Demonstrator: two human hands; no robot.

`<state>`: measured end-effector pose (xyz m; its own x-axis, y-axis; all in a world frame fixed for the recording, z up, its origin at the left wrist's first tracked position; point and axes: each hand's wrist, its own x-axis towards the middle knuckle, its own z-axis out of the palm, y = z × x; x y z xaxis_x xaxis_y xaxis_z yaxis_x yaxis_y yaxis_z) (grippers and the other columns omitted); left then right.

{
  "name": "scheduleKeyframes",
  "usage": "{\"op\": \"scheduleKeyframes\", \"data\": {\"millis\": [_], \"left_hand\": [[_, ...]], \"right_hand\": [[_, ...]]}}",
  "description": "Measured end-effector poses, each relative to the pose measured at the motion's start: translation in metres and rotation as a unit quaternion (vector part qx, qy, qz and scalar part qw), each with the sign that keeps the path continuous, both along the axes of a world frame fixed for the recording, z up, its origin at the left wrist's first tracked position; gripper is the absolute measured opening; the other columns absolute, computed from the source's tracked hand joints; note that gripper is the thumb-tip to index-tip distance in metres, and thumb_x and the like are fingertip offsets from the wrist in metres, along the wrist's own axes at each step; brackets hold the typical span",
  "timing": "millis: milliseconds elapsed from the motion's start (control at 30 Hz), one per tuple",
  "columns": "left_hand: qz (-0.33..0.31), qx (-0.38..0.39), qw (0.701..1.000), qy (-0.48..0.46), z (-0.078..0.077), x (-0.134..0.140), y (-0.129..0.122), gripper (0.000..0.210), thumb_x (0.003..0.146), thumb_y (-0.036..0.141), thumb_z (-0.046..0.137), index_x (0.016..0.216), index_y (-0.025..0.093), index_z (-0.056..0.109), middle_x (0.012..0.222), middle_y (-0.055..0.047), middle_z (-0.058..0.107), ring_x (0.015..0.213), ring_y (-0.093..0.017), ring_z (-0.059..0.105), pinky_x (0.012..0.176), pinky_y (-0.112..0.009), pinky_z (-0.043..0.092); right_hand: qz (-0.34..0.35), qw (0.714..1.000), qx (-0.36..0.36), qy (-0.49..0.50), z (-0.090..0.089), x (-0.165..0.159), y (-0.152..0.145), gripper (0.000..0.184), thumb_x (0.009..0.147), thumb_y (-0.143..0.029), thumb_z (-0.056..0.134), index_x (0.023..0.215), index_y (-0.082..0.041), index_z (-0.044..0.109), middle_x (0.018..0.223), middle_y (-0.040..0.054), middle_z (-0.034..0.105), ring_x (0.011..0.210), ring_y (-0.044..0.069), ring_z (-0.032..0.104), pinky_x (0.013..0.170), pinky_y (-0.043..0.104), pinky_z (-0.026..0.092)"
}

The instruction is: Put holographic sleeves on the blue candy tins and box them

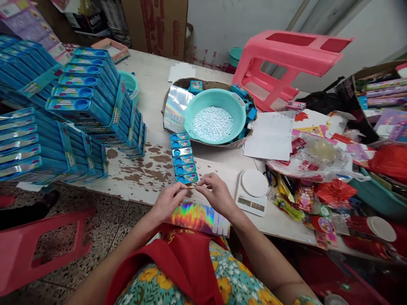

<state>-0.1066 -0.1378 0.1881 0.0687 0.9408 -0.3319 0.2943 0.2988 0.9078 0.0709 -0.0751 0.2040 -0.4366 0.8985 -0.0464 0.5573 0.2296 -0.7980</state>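
Observation:
My left hand (pixel 169 201) and my right hand (pixel 216 194) meet at the table's front edge, fingertips pinched close together. A thin, small piece seems to lie between them, too small to make out. Just beyond my fingertips, a row of several small blue tins or boxes (pixel 183 160) stretches away across the table. Below my hands, a shiny rainbow holographic sheet (pixel 193 217) rests at my lap, with pale strips at its right end. A white digital scale (pixel 254 188) sits to the right of my right hand.
Tall stacks of blue packs (pixel 92 93) stand on the left. A turquoise basin (pixel 216 116) of pale pellets sits in a cut-down carton (pixel 168 123). An upturned pink stool (pixel 286 59), white papers (pixel 269 133) and cluttered plastic bags (pixel 318 152) occupy the right.

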Motion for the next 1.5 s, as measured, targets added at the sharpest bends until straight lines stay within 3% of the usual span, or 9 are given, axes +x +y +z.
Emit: {"op": "scheduleKeyframes", "data": {"millis": [267, 533, 700, 800, 900, 1033, 1200, 1333, 1500], "left_hand": [[0.034, 0.003, 0.999, -0.019, -0.007, -0.039, 0.016, 0.022, 0.083, 0.032, 0.042, 0.101, 0.02, 0.045, 0.055, 0.008, 0.041, 0.051, -0.008, 0.042, 0.05, -0.019, 0.034], [0.042, -0.032, 0.994, -0.098, -0.048, -0.038, 0.025, 0.019, 0.082, 0.032, 0.043, 0.096, 0.021, 0.039, 0.056, 0.008, 0.046, 0.049, -0.008, 0.043, 0.049, -0.018, 0.034], [0.122, -0.065, 0.989, 0.058, -0.071, -0.028, 0.013, 0.018, 0.082, 0.029, 0.042, 0.098, 0.02, 0.044, 0.061, 0.004, 0.054, 0.054, -0.012, 0.053, 0.054, -0.023, 0.042], [0.188, 0.04, 0.964, 0.185, -0.063, -0.018, 0.002, 0.03, 0.088, 0.035, 0.034, 0.111, 0.02, 0.048, 0.101, -0.007, 0.062, 0.092, -0.018, 0.058, 0.08, -0.031, 0.045], [0.098, 0.1, 0.943, 0.301, -0.054, -0.006, -0.009, 0.053, 0.085, 0.047, 0.04, 0.129, 0.017, 0.04, 0.134, -0.014, 0.045, 0.124, -0.027, 0.038, 0.1, -0.042, 0.031], [-0.005, 0.084, 0.914, 0.396, -0.054, 0.0, -0.027, 0.049, 0.082, 0.051, 0.047, 0.115, 0.016, 0.056, 0.126, -0.017, 0.052, 0.123, -0.033, 0.037, 0.102, -0.051, 0.023], [-0.16, 0.19, 0.931, 0.269, -0.06, 0.019, -0.025, 0.038, 0.088, 0.042, 0.041, 0.114, 0.02, 0.057, 0.116, -0.011, 0.06, 0.114, -0.023, 0.048, 0.101, -0.04, 0.03], [-0.277, 0.123, 0.923, 0.238, -0.069, 0.055, 0.002, 0.03, 0.086, 0.04, 0.045, 0.1, 0.02, 0.063, 0.098, -0.009, 0.067, 0.099, -0.022, 0.056, 0.092, -0.036, 0.035], [-0.303, 0.103, 0.912, 0.257, -0.088, 0.07, 0.02, 0.03, 0.088, 0.031, 0.039, 0.08, 0.018, 0.065, 0.083, -0.009, 0.068, 0.082, -0.021, 0.06, 0.078, -0.031, 0.038]], "right_hand": [[-0.004, 0.994, 0.046, -0.103, -0.017, -0.048, 0.021, 0.012, 0.075, -0.026, 0.062, 0.064, -0.021, 0.063, 0.076, 0.0022, 0.054, 0.077, 0.017, 0.048, 0.061, 0.026, 0.036], [-0.087, 0.994, 0.058, -0.023, -0.045, -0.049, 0.021, 0.012, 0.068, -0.026, 0.064, 0.065, -0.02, 0.054, 0.08, 0.0023, 0.048, 0.076, 0.017, 0.046, 0.064, 0.028, 0.039], [-0.16, 0.983, -0.077, 0.049, -0.061, -0.038, 0.021, 0.035, 0.061, -0.039, 0.069, 0.078, -0.02, 0.045, 0.073, -0.0039, 0.046, 0.056, 0.011, 0.042, 0.051, 0.024, 0.036], [-0.15, 0.985, -0.058, 0.066, -0.06, -0.042, 0.018, 0.029, 0.064, -0.036, 0.065, 0.08, -0.02, 0.045, 0.076, -0.0037, 0.049, 0.057, 0.01, 0.042, 0.053, 0.023, 0.037], [-0.159, 0.984, -0.035, 0.065, -0.058, -0.045, 0.018, 0.024, 0.067, -0.033, 0.062, 0.079, -0.02, 0.047, 0.077, -0.0027, 0.052, 0.058, 0.01, 0.044, 0.056, 0.024, 0.039], [-0.172, 0.974, -0.075, 0.126, -0.059, -0.024, 0.02, 0.025, 0.074, -0.037, 0.058, 0.09, -0.019, 0.05, 0.092, 0.0028, 0.058, 0.07, 0.013, 0.054, 0.062, 0.026, 0.046], [-0.173, 0.984, 0.001, 0.051, -0.06, 0.036, -0.005, 0.024, 0.086, -0.038, 0.047, 0.098, -0.02, 0.055, 0.101, 0.0078, 0.059, 0.091, 0.018, 0.057, 0.078, 0.034, 0.048], [-0.053, 0.991, 0.092, -0.084, -0.07, 0.064, -0.044, 0.024, 0.088, -0.032, 0.048, 0.107, -0.021, 0.057, 0.105, 0.0085, 0.061, 0.101, 0.021, 0.054, 0.089, 0.038, 0.044], [0.025, 0.956, 0.174, -0.237, -0.094, 0.065, -0.083, 0.035, 0.088, -0.023, 0.047, 0.123, -0.02, 0.05, 0.124, 0.0089, 0.056, 0.116, 0.026, 0.046, 0.097, 0.046, 0.037]]}}
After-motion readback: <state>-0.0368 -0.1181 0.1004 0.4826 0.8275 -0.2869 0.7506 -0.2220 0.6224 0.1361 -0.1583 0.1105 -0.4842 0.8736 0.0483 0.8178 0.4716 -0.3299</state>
